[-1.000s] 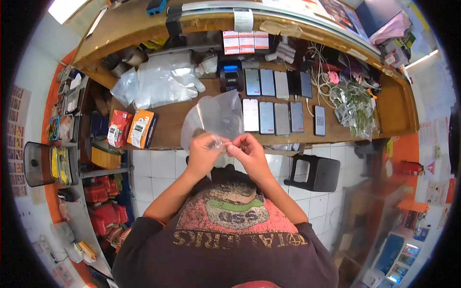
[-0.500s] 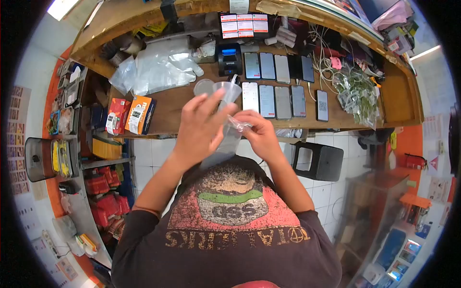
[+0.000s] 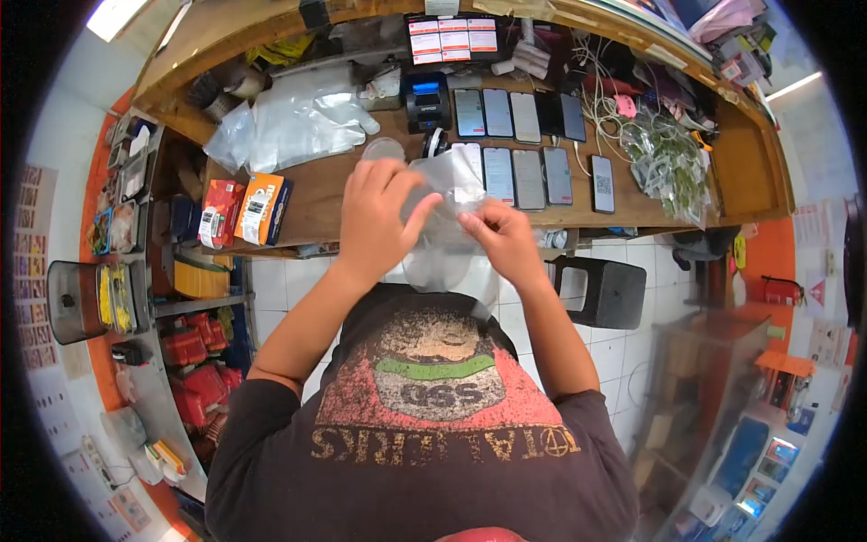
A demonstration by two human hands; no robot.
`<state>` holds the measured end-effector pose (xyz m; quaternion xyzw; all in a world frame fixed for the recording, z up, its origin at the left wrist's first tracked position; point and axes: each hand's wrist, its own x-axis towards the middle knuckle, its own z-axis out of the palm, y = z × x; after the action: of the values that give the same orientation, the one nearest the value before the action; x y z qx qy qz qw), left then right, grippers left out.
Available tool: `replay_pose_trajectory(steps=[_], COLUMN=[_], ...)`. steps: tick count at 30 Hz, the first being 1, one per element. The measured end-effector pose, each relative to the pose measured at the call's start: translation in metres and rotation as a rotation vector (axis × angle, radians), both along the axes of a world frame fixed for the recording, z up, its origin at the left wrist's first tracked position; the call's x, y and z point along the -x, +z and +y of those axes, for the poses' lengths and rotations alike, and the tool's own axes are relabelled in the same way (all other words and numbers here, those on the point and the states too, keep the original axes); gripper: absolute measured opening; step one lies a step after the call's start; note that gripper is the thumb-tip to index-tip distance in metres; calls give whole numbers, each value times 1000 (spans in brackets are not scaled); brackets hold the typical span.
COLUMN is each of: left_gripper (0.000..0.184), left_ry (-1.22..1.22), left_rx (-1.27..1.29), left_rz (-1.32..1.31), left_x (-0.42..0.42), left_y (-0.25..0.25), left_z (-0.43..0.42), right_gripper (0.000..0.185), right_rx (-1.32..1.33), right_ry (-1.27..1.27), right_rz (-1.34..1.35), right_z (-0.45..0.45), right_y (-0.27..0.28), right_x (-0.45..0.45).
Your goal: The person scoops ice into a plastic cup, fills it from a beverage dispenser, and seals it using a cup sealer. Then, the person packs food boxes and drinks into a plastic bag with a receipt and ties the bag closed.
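A clear plastic bag hangs in front of me, from the desk's front edge down towards my lap. My right hand pinches its right side between thumb and fingers. My left hand is at the bag's left side, thumb spread away from the fingers. Those fingers are slightly blurred, and whether they touch the plastic I cannot tell. Just beyond the left hand lies a round clear piece. A roll-like black and white item lies behind the bag.
Several phones lie in two rows behind the bag, near a black label printer. To the left are clear plastic sheets and red and orange boxes. White cables and bagged items lie right. A black stool stands below.
The bag has risen and spread wider, its upper part now standing over the nearest phones. My right hand has shifted slightly right, and my left hand slightly left, away from the bag's middle.
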<state>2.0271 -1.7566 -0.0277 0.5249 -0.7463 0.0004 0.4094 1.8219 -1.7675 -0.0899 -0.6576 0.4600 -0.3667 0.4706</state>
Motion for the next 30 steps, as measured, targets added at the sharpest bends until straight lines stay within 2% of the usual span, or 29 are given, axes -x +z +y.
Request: replay_pose_trajectory(steps=[1,2,3,4,6,7,8,10,12,13,14,15,16,17,18,19,20,21,22,23,24,25,26,27,28,29,30], left_gripper=[19,21,23,23,22,19,19,15,13,15,17,17,14,12,12,10,7,7,7,7,8,8,8,9,13,22,22], left_ry=[-1,-35,-70,-70,-183,-226,-226,-183,-170,-28,101,77,180,281,269,218,164,80,81,-174,-442,-296,-301,-175,-52,-157,-152], left_rx=[1,-206,-413,-411,-749,-864,-865,-1139,-1118,-1008,-894,-911,-804,-688,-697,-707,-700,-868,-879,-909,-926,-1011,-1015,-1034,-1049,-1005,-1010], left_rz=[1,69,136,137,532,600,599,1081,1103,1001,898,899,740,581,586,960,1333,1715,1717,1839,1944,1942,1941,1799,1655,1381,1386], left_x=[0,-2,-3,-3,-1,-6,-11,-20,-34,-41,-47,-51,-54,-56,-55,-53,-53,-58,-63,-66,-67,-58,-49,-39,-35,-42,-50], left_y=[-5,-16,-27,-36,-55,-65,-72,-83,-104,-112,-120,-124,-127,-131,-142,-155,-169,-165,-170,-178,-182,-156,-132,-111,-102,-120,-132], left_z=[9,19,26,31,39,41,44,48,51,52,52,55,58,58,58,58,57,56,58,63,66,69,68,68,70,74,73], right_gripper=[16,16,16,17,19,23,26,33,27,27,23,19,19,17,15,18,18,21,25,33,33,33,33,32,32,32,33], right_rx=[-47,-44,-158,-274,-183,-226,-268,-360,-434,-434,-528,-617,-609,-724,-838,-939,-937,-805,-676,-481,-483,-495,-504,-516,-520,-548,-578], right_ry=[-22,-22,-35,-48,-51,-46,-42,-21,-64,-86,-167,-249,-273,-212,-141,-139,-148,-141,-132,-140,-146,-183,-218,-276,-278,-277,-278], right_rz=[-100,-99,-182,-265,-266,-190,-114,-209,-501,-499,-678,-857,-850,-1072,-1295,-1369,-1366,-1098,-830,-530,-527,-493,-460,-648,-645,-711,-778], right_z=[4,10,17,23,34,39,43,47,49,47,41,40,43,45,48,49,49,48,49,47,44,40,34,28,26,26,26], right_y=[-6,-10,-14,-21,-41,-46,-49,-45,-49,-51,-53,-55,-58,-63,-69,-73,-77,-69,-65,-86,-89,-90,-91,-98,-89,-79,-65], right_x=[-6,-11,-17,-23,-37,-43,-48,-54,-56,-55,-52,-48,-46,-46,-48,-50,-48,-49,-50,-47,-43,-37,-30,-22,-16,-9,-6])
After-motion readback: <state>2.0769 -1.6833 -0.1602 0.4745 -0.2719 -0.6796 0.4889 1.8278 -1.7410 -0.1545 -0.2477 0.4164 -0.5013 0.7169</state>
